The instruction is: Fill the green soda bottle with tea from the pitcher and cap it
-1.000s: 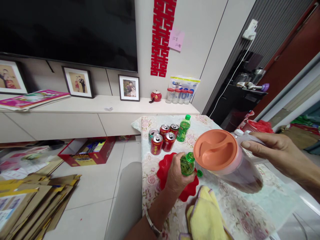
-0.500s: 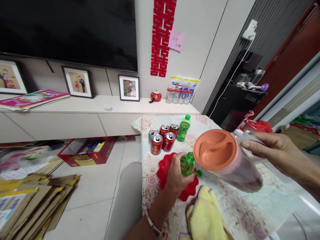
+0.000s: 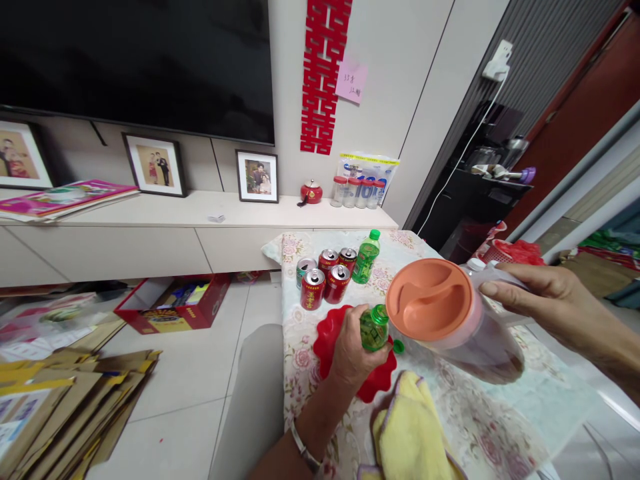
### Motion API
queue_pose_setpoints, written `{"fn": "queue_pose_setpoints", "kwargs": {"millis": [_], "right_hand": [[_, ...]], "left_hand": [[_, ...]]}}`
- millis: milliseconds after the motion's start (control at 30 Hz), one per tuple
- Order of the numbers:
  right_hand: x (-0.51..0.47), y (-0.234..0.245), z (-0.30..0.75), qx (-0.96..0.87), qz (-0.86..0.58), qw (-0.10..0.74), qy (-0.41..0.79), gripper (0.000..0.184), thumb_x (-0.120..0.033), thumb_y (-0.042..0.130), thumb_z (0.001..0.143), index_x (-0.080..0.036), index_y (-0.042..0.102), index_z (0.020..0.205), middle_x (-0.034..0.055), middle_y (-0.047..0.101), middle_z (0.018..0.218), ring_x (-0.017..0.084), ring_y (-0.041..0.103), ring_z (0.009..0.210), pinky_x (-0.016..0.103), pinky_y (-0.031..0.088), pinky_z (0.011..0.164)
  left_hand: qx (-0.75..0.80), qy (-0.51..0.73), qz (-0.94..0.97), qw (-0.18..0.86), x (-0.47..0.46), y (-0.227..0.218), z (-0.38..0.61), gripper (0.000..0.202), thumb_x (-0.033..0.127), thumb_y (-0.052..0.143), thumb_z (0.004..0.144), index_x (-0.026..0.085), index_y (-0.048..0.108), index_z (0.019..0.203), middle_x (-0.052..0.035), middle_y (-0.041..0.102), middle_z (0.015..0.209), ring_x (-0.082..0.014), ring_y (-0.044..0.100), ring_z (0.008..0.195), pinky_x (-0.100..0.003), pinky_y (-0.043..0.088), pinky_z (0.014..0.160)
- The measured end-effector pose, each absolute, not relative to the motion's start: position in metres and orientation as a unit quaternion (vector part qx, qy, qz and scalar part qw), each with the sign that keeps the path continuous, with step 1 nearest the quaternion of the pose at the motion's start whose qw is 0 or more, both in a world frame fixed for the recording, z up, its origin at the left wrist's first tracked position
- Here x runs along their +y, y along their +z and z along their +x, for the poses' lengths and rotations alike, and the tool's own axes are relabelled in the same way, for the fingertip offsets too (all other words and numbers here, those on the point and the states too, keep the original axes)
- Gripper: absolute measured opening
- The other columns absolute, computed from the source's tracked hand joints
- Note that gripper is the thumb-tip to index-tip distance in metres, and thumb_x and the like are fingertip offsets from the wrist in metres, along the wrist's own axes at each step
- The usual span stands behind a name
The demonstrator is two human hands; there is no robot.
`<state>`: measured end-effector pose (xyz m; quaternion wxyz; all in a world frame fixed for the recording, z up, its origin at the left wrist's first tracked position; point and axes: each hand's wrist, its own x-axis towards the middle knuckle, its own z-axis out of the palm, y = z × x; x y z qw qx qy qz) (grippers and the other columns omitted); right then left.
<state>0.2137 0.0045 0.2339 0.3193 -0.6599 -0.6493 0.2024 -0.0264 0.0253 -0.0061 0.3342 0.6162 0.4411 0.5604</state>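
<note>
My left hand (image 3: 353, 352) is wrapped round an uncapped green plastic bottle (image 3: 374, 330) over a red scalloped plate (image 3: 327, 333). By its handle, my right hand (image 3: 537, 293) grips a clear pitcher (image 3: 493, 350) with an orange lid (image 3: 430, 300). Brown liquid shows inside the pitcher, which is tilted toward the bottle. Its lid's edge is right at the bottle's mouth; whether liquid is flowing I cannot tell. A loose green cap (image 3: 399, 347) lies just right of the bottle.
Several drink cans (image 3: 313, 290) and a capped green bottle (image 3: 367, 257) stand farther back on the flowered tablecloth (image 3: 303, 400). A yellow cloth (image 3: 413, 433) lies at the near edge. A red box (image 3: 175, 307) and flattened cardboard (image 3: 85, 407) are on the floor at left.
</note>
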Motion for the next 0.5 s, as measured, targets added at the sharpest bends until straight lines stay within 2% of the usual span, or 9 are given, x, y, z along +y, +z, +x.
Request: {"fn": "queue_pose_setpoints", "kwargs": {"millis": [167,500], "right_hand": [[0.0047,0.2349,0.2132,-0.654,-0.655,0.315,0.211,0.054,-0.079,0.086,0.063,-0.028,0.088,0.079,0.0056,0.077,0.083,0.030,0.066,0.086,0.036,0.050,0.075],[0.0047,0.2341,0.2167,-0.662,-0.650,0.308,0.210,0.054,-0.079,0.086,0.064,-0.027,0.087,0.077,0.0051,0.076,0.081,0.029,0.064,0.084,0.035,0.049,0.074]], "left_hand": [[0.437,0.559,0.616,0.341,0.0257,-0.0085,-0.0265,0.072,0.030,0.084,0.068,0.020,0.057,0.134,-0.0141,0.072,0.125,-0.0339,0.073,0.121,-0.050,0.060,0.106],[0.429,0.567,0.621,0.329,0.0259,-0.0082,-0.0263,0.071,0.029,0.084,0.069,0.022,0.056,0.134,-0.0132,0.072,0.125,-0.0338,0.073,0.122,-0.051,0.060,0.107]]}}
